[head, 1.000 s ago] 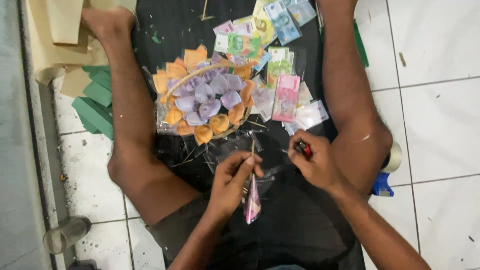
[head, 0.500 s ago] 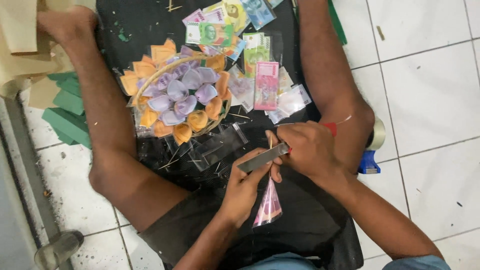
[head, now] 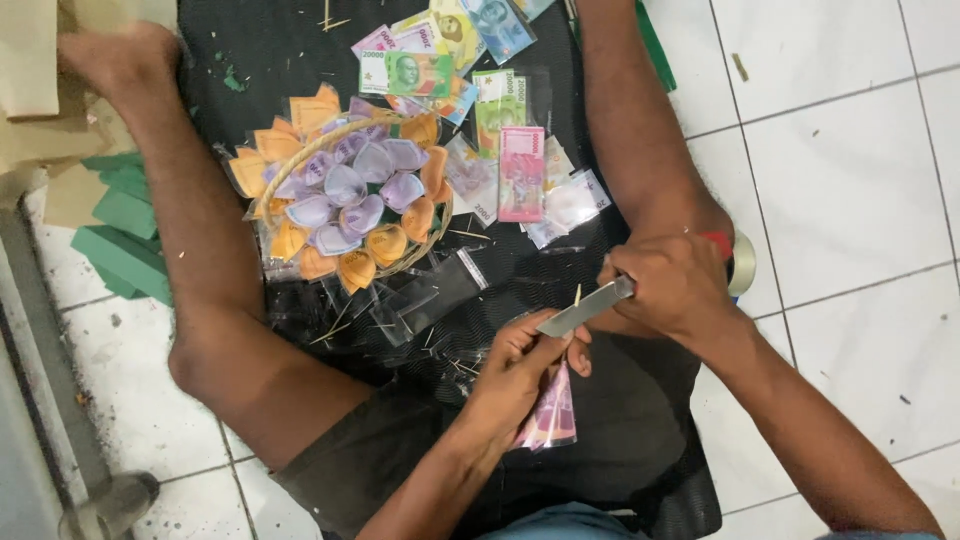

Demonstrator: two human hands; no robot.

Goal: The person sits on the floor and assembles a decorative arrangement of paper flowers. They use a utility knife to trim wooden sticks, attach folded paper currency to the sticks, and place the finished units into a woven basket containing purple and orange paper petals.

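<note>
We note the person seated on the tiled floor [head: 850, 170] with a black cloth [head: 280, 50] spread between the legs. The right hand [head: 672, 288] is closed around the red handle of a utility knife [head: 585, 308], its bare blade angled down toward the left hand [head: 520, 365] at lower centre of the frame. The left hand is pinched shut on a folded pink banknote in a clear sleeve [head: 552, 415], which hangs below the fingers; a thin wooden skewer [head: 577, 294] stands just above that grip, touching or nearly touching the blade — we cannot tell which.

Left of centre sits a round basket of folded purple and orange paper flowers [head: 345, 200]. Flat banknotes in sleeves [head: 520, 170] lie fanned above and to its right. A tape roll [head: 742, 262] shows behind the right wrist, and green paper pieces [head: 115, 235] lie at the left edge.

In our judgement, the cut is best made with the edge travelling away from the left thumb, short and light. The skewer should be braced close to the blade — the sleeve kept clear of the edge.
</note>
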